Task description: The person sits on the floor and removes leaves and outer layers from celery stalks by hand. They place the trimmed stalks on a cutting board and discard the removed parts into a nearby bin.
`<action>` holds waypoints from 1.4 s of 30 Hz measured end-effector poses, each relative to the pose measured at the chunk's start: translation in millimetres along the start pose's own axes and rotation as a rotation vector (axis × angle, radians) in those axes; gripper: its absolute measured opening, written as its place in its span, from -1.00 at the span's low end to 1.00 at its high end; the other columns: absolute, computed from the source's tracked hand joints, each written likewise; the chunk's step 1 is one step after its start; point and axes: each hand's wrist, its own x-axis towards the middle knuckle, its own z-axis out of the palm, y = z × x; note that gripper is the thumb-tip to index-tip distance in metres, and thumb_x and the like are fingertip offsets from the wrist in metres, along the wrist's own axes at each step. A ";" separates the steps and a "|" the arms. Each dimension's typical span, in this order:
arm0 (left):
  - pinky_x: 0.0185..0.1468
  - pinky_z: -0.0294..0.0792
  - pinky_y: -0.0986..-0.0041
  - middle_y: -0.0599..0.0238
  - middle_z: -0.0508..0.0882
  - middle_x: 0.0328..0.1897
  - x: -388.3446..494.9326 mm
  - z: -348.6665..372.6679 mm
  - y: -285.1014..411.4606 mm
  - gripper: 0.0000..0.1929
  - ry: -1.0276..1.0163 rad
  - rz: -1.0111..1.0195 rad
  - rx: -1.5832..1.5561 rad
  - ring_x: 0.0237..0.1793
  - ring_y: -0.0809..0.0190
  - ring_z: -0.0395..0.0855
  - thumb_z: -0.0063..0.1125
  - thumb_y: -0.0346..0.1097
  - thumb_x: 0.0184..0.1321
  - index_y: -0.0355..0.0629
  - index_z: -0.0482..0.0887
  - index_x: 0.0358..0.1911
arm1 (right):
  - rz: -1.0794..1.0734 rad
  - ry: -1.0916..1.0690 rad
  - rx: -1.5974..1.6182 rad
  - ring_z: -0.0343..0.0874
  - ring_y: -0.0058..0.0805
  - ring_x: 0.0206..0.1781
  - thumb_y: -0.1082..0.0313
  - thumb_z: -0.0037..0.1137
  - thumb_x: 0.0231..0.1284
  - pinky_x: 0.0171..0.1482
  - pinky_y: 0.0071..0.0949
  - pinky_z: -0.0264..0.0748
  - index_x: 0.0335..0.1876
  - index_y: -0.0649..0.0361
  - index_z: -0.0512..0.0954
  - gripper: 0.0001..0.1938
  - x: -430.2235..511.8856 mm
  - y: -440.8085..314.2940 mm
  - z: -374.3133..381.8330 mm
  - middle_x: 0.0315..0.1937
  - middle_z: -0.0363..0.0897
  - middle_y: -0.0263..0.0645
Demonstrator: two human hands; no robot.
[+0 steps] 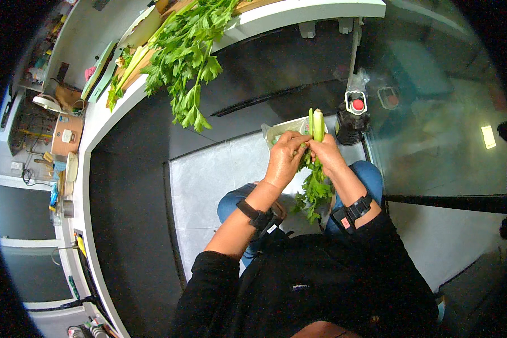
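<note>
My right hand [327,154] is wrapped around a small bunch of celery [318,124], its pale cut ends pointing away from me. Leafy celery tops [314,188] hang from the near side of the grip, between my knees. The fingertips of my left hand [284,155] pinch at a thin celery stalk [310,118] beside the bunch, touching my right fingers. What exactly lies between the left fingertips is partly hidden. Just beyond and below both hands is a pale bin [274,132] lined with a clear plastic bag, its inside mostly covered by my hands.
More leafy celery [181,63] overhangs the white counter edge [253,27] at upper left, near a bowl [141,27] and a green cutting board [99,72]. A dark jug with a red cap [352,122] stands right of the bin, against a glass panel [431,122].
</note>
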 end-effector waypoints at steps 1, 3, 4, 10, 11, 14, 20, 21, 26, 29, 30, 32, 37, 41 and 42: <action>-0.13 0.49 0.37 0.12 0.65 -0.17 -1.4 -0.8 0.7 -0.75 0.026 -0.028 -0.008 -0.22 0.03 0.64 0.17 -0.50 0.16 -0.16 0.71 -0.08 | 0.017 -0.010 -0.014 0.37 -0.67 -0.57 0.38 0.14 0.11 -0.56 -0.60 0.27 -0.32 0.17 0.57 -0.93 -2.9 -1.3 1.0 -0.55 0.49 -0.43; -0.10 0.49 0.37 0.10 0.67 -0.14 -1.4 -5.1 -0.2 -0.76 0.022 0.010 0.041 -0.16 0.03 0.66 0.18 -0.50 0.15 -0.19 0.71 -0.09 | 0.019 -0.040 -0.037 0.38 -0.67 -0.57 0.39 0.14 0.12 -0.54 -0.61 0.28 -0.31 0.17 0.58 -0.92 -9.8 -4.2 2.5 -0.54 0.50 -0.43; -0.09 0.49 0.37 0.10 0.68 -0.13 -1.7 -8.0 -0.6 -0.76 0.012 0.013 0.044 -0.15 0.03 0.67 0.18 -0.50 0.15 -0.20 0.71 -0.09 | 0.005 -0.060 -0.044 0.38 -0.68 -0.56 0.39 0.15 0.12 -0.53 -0.61 0.29 -0.30 0.17 0.58 -0.92 -13.8 -6.4 2.8 -0.53 0.51 -0.43; -0.04 0.50 0.37 0.08 0.73 -0.13 -6.9 -16.6 1.8 -0.76 -0.017 0.005 -0.122 -0.12 0.13 0.70 0.11 -0.39 0.27 -0.24 0.68 -0.03 | -0.056 -0.123 0.058 0.42 -0.72 -0.42 0.36 0.18 0.14 -0.40 -0.65 0.29 -0.25 0.16 0.61 -0.89 -29.0 -21.1 5.9 -0.39 0.57 -0.47; -0.06 0.50 0.38 0.08 0.73 -0.15 -9.4 -17.1 3.0 -0.77 -0.030 -0.061 -0.131 -0.14 0.14 0.70 0.10 -0.38 0.28 -0.24 0.68 -0.04 | -0.040 -0.132 0.039 0.42 -0.73 -0.41 0.36 0.18 0.14 -0.39 -0.66 0.28 -0.25 0.16 0.61 -0.89 -31.5 -22.6 6.5 -0.39 0.57 -0.47; -0.13 0.49 0.40 0.07 0.72 -0.25 -11.1 -22.9 2.3 -0.80 -0.057 -0.142 -0.095 -0.23 0.15 0.71 0.05 -0.35 0.34 -0.25 0.66 -0.08 | -0.020 -0.174 -0.019 0.45 -0.72 -0.39 0.31 0.19 0.14 -0.38 -0.66 0.28 -0.28 0.14 0.61 -0.89 -34.4 -23.9 9.8 -0.41 0.58 -0.47; -0.22 0.45 0.39 0.11 0.68 -0.31 -18.6 -36.3 6.6 -0.85 -0.120 -0.134 -0.169 -0.31 0.20 0.65 0.12 -0.34 0.30 -0.27 0.57 -0.17 | 0.069 -0.197 0.086 0.49 -0.68 -0.38 0.30 0.19 0.14 -0.36 -0.65 0.29 -0.28 0.15 0.61 -0.88 -36.5 -19.5 11.9 -0.36 0.63 -0.39; -0.23 0.45 0.39 0.11 0.68 -0.32 -19.9 -38.7 7.2 -0.85 -0.131 -0.125 -0.186 -0.32 0.20 0.64 0.15 -0.35 0.28 -0.27 0.57 -0.19 | 0.095 -0.196 0.110 0.49 -0.67 -0.38 0.30 0.19 0.14 -0.36 -0.65 0.30 -0.28 0.15 0.60 -0.88 -35.9 -18.7 11.8 -0.36 0.63 -0.38; -0.21 0.43 0.20 -0.06 0.61 -0.33 -19.6 -49.5 2.9 -0.82 -0.179 -0.117 -0.101 -0.26 -0.17 0.61 0.21 -0.40 0.16 -0.32 0.49 -0.28 | 0.097 -0.235 0.098 0.52 -0.64 -0.38 0.30 0.19 0.14 -0.34 -0.64 0.35 -0.28 0.17 0.60 -0.87 -32.4 -18.7 10.1 -0.36 0.63 -0.35; -0.22 0.45 0.31 0.04 0.65 -0.35 -20.0 -51.2 -4.5 -0.84 -0.217 -0.098 -0.006 -0.32 0.04 0.63 0.24 -0.40 0.16 -0.28 0.53 -0.27 | 0.124 -0.290 0.042 0.52 -0.63 -0.37 0.30 0.18 0.13 -0.31 -0.62 0.37 -0.28 0.17 0.59 -0.86 -31.8 -18.1 10.5 -0.37 0.63 -0.35; -0.21 0.45 0.28 0.00 0.64 -0.34 -21.2 -50.9 -8.1 -0.84 -0.234 -0.092 0.025 -0.30 -0.03 0.64 0.23 -0.41 0.15 -0.28 0.53 -0.28 | 0.147 -0.251 -0.002 0.52 -0.62 -0.37 0.29 0.18 0.13 -0.30 -0.61 0.38 -0.28 0.17 0.59 -0.86 -32.1 -17.7 10.8 -0.37 0.62 -0.34; -0.19 0.46 0.21 -0.06 0.63 -0.31 -24.4 -48.9 -18.5 -0.86 -0.251 -0.052 0.093 -0.26 -0.15 0.62 0.21 -0.45 0.12 -0.29 0.52 -0.30 | 0.127 -0.280 0.003 0.52 -0.61 -0.36 0.30 0.18 0.13 -0.29 -0.59 0.38 -0.27 0.18 0.59 -0.86 -32.7 -16.9 11.5 -0.37 0.62 -0.34; -0.14 0.45 0.12 -0.14 0.60 -0.27 -42.4 -45.9 -71.5 -0.85 -0.265 0.016 0.297 -0.21 -0.24 0.58 0.12 -0.54 0.01 -0.31 0.51 -0.31 | 0.147 -0.229 0.068 0.54 -0.51 -0.29 0.38 0.15 0.14 -0.18 -0.54 0.43 -0.25 0.25 0.54 -0.87 -30.0 -27.2 2.6 -0.38 0.57 -0.27; -0.09 0.45 0.02 -0.21 0.62 -0.29 -66.2 -52.2 -118.4 -0.89 -0.231 -0.220 0.408 -0.23 -0.31 0.58 0.02 -0.55 0.02 -0.32 0.51 -0.34 | 0.077 -0.182 0.179 0.53 -0.50 -0.25 0.45 0.15 0.13 -0.13 -0.52 0.46 -0.18 0.26 0.51 -0.84 -28.3 -43.3 -8.7 -0.32 0.56 -0.23; -0.13 0.46 0.06 -0.15 0.64 -0.31 -70.4 -53.5 -124.1 -0.91 -0.206 -0.267 0.354 -0.27 -0.25 0.60 0.03 -0.54 0.04 -0.30 0.53 -0.35 | 0.062 -0.192 0.188 0.53 -0.51 -0.25 0.45 0.15 0.14 -0.13 -0.52 0.46 -0.17 0.26 0.51 -0.84 -27.9 -47.3 -10.8 -0.31 0.56 -0.23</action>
